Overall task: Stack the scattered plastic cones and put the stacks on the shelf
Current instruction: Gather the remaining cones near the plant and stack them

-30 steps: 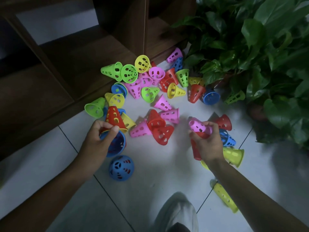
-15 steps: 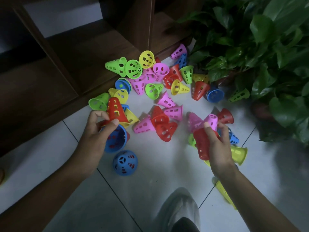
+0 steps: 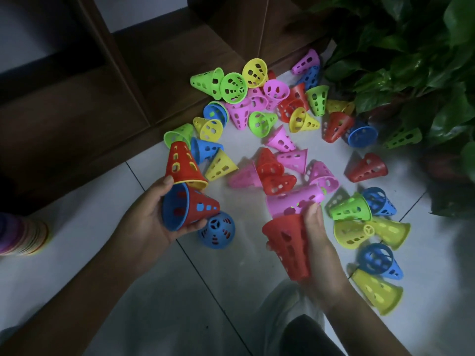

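Several perforated plastic cones in red, pink, yellow, green and blue lie scattered on the white tiled floor [image 3: 144, 291]. My left hand [image 3: 149, 227] grips a red cone with a blue cone nested inside [image 3: 187, 206], mouth facing me. A red cone over a yellow one [image 3: 181, 163] stands just above my thumb. My right hand [image 3: 318, 250] holds a red cone [image 3: 288, 242] with a pink cone [image 3: 293, 201] set at its mouth. The dark wooden shelf [image 3: 84, 104] runs along the upper left.
A leafy potted plant [image 3: 411, 60] fills the upper right, overhanging some cones. A blue cone [image 3: 217, 231] lies under my left hand. A multicoloured stack of cones [image 3: 23, 235] rests at the far left edge. My knee [image 3: 300, 335] shows at the bottom.
My left hand lifted the blue-and-red nested cones off the floor and turned them. My right hand drew the red cone with the pink one toward me and tipped it.
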Tool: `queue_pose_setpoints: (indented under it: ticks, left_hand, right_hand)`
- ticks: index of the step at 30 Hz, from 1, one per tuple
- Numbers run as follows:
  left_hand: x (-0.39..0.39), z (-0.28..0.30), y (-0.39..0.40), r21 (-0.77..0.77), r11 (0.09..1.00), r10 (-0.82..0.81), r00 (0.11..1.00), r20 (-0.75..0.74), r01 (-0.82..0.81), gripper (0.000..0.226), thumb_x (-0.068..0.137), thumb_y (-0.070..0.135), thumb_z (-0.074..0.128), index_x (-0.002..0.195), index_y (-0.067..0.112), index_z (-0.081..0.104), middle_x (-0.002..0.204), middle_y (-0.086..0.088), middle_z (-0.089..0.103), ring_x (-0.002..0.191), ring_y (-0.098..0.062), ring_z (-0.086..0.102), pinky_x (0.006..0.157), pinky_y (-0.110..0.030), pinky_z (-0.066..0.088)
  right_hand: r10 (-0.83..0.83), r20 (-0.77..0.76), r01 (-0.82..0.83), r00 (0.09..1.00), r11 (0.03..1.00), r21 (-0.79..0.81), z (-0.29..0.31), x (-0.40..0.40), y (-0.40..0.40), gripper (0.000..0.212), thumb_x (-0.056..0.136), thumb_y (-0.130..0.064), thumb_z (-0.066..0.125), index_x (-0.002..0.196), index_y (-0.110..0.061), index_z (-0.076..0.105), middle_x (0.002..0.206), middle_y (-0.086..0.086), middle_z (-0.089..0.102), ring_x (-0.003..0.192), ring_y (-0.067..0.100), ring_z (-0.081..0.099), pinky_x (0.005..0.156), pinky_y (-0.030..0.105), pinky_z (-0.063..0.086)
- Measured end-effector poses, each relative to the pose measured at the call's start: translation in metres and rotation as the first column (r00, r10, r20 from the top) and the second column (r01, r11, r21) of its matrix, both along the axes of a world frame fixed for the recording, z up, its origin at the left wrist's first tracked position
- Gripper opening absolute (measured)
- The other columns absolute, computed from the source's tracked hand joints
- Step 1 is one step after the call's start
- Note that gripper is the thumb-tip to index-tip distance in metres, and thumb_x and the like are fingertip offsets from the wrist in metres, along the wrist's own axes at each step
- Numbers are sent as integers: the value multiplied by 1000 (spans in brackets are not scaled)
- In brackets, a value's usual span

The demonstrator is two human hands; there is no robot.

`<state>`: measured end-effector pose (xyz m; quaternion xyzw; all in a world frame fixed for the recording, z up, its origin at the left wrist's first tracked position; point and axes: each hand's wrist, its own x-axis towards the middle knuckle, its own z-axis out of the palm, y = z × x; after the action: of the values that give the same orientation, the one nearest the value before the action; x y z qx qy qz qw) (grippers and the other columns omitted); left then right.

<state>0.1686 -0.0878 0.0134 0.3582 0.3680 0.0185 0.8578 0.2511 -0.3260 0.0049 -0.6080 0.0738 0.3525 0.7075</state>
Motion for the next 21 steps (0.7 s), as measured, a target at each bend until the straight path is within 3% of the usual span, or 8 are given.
queue_pose_setpoints:
  ticks: [3, 5, 8, 10, 12, 15, 19, 21]
  left_hand:
    - [-7, 1, 3, 5, 1000, 22, 999, -25, -22, 61, 89, 42, 52, 140, 7, 52, 139, -21, 59, 126, -40, 58, 68, -38, 62]
    - [-11, 2, 5, 4, 999, 39, 999, -28, -38, 63, 88, 41, 52, 140, 7, 52, 138, -20, 60, 120, -35, 63, 67, -37, 62]
    - [-18, 3, 10, 5, 996, 87, 996, -18, -87, 56, 87, 41, 52, 134, 12, 57, 132, -16, 65, 104, -27, 73, 68, -37, 62]
    - [-22, 4, 13, 5, 992, 123, 992, -28, -123, 50, 85, 42, 54, 128, 15, 61, 128, -14, 68, 99, -25, 75, 69, -37, 62]
    - [-27, 3, 15, 3, 988, 153, 987, -42, -153, 47, 84, 42, 54, 123, 17, 62, 123, -12, 71, 95, -24, 76, 69, -37, 62]
    - [-34, 1, 16, -3, 989, 150, 987, -55, -150, 51, 86, 42, 53, 129, 17, 60, 125, -13, 70, 99, -27, 75, 69, -37, 62]
    - [-40, -3, 14, 8, 989, 148, 985, -86, -148, 52, 84, 41, 56, 130, 18, 59, 124, -13, 70, 99, -27, 74, 63, -37, 63]
    - [-43, -6, 13, 13, 990, 138, 987, -88, -137, 50, 83, 41, 56, 129, 19, 60, 125, -13, 69, 106, -29, 71, 63, -37, 63]
  right_hand:
    - [89, 85, -81, 992, 993, -88, 8, -8, 7, 49, 83, -73, 50, 119, -39, 50, 106, 23, 70, 77, 39, 70, 66, 39, 61]
    - [147, 154, -126, 977, 982, -142, 8, -10, 10, 32, 93, -69, 46, 114, -46, 52, 106, 20, 69, 91, 44, 69, 76, 46, 62]
    - [269, 248, -237, 931, 960, -152, 8, -13, 17, 34, 92, -57, 41, 124, -48, 48, 104, 4, 72, 93, 32, 71, 82, 43, 60]
    - [364, 296, -336, 883, 931, -143, 4, -15, 23, 36, 98, -53, 43, 133, -44, 43, 102, 12, 68, 80, 26, 67, 69, 35, 60]
    - [448, 330, -415, 831, 894, -169, -4, -17, 31, 45, 97, -59, 47, 139, -45, 40, 116, 18, 60, 89, 18, 65, 70, 27, 56]
    - [556, 368, -487, 745, 831, -270, -15, -17, 42, 54, 87, -75, 46, 136, -53, 40, 136, -2, 43, 112, 14, 63, 87, 32, 58]
    - [632, 355, -529, 689, 774, -349, -22, -18, 52, 43, 88, -69, 45, 130, -59, 39, 133, -15, 33, 113, 1, 56, 83, 22, 59]
    - [651, 361, -531, 668, 757, -382, -28, -20, 54, 42, 89, -66, 47, 130, -61, 39, 133, -17, 32, 113, 5, 57, 82, 26, 60]
